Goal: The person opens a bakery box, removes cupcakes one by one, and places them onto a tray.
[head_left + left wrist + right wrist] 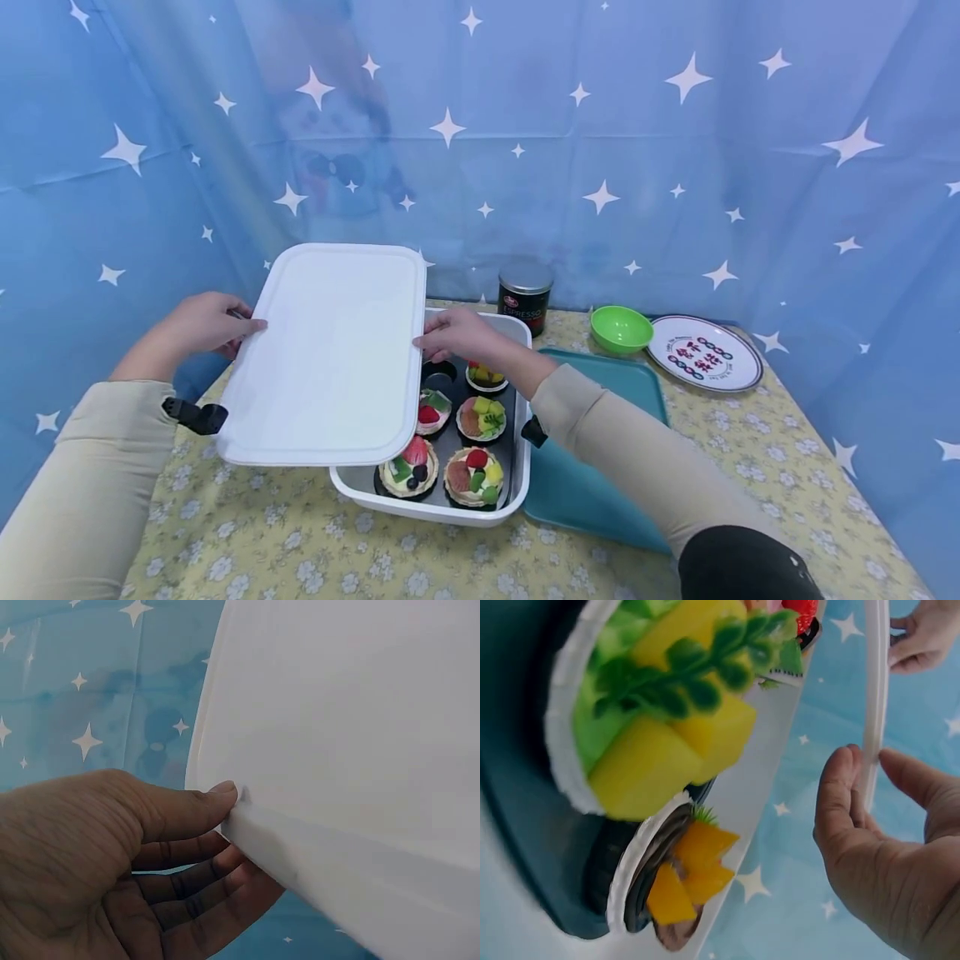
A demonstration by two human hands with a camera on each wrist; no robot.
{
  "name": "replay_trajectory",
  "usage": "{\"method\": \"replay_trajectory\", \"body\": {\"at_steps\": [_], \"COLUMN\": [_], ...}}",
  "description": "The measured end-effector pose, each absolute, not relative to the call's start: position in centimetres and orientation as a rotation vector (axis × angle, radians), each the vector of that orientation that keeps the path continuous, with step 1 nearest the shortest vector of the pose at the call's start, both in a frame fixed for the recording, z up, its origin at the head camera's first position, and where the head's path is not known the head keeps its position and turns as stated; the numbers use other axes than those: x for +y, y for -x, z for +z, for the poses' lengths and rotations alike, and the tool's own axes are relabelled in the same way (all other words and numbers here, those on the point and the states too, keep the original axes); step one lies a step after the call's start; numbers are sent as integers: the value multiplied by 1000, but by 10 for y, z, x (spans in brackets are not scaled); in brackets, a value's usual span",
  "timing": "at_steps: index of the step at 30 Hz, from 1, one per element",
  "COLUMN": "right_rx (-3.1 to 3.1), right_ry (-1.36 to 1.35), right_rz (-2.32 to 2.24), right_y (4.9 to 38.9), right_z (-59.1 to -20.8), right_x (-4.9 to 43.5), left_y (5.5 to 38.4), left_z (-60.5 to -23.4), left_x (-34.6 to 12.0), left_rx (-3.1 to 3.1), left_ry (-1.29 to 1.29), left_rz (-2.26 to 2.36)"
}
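Note:
A white rectangular lid [330,350] is held up and tilted over the left part of a white box [442,514]. My left hand [210,323] pinches its left edge, thumb on top and fingers beneath, as the left wrist view shows. On the opposite edge my right hand [459,335] pinches the lid between thumb and fingers. Inside the box stand several fruit-topped tarts [472,477] in dark holders; the lid hides the left part of the box. In the right wrist view a tart with yellow fruit [652,765] looms close, apart from the right hand.
Right of the box lies a teal tray [592,479], partly under the right forearm. Behind stand an espresso tin [525,304], a green bowl [621,330] and a white plate with printed lettering [705,354]. A floral cloth [300,542] covers the table; a blue star-patterned curtain [525,192] hangs behind it.

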State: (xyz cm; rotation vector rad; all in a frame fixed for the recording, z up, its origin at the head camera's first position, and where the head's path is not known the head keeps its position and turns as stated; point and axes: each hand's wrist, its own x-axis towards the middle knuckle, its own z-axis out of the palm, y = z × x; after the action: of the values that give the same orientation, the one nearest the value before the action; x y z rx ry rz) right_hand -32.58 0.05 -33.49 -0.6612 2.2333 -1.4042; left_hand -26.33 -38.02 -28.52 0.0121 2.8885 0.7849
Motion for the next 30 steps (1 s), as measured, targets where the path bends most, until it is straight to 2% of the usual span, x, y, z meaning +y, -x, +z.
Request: {"method": "replay_trajectory", "body": {"at_steps": [18,30], "right_rx": [2204,2139], "right_ry": [599,657], "right_rz": [-1312,-1341], "right_y": [336,334], "right_z": [-336,-339], "right_x": [-53,-73], "left_y": [266,268], "left_z": [-291,-321], "left_x": [-412,-434], "left_rx": [3016,3037], "left_ry": [84,197], "left_rz": [521,508]}}
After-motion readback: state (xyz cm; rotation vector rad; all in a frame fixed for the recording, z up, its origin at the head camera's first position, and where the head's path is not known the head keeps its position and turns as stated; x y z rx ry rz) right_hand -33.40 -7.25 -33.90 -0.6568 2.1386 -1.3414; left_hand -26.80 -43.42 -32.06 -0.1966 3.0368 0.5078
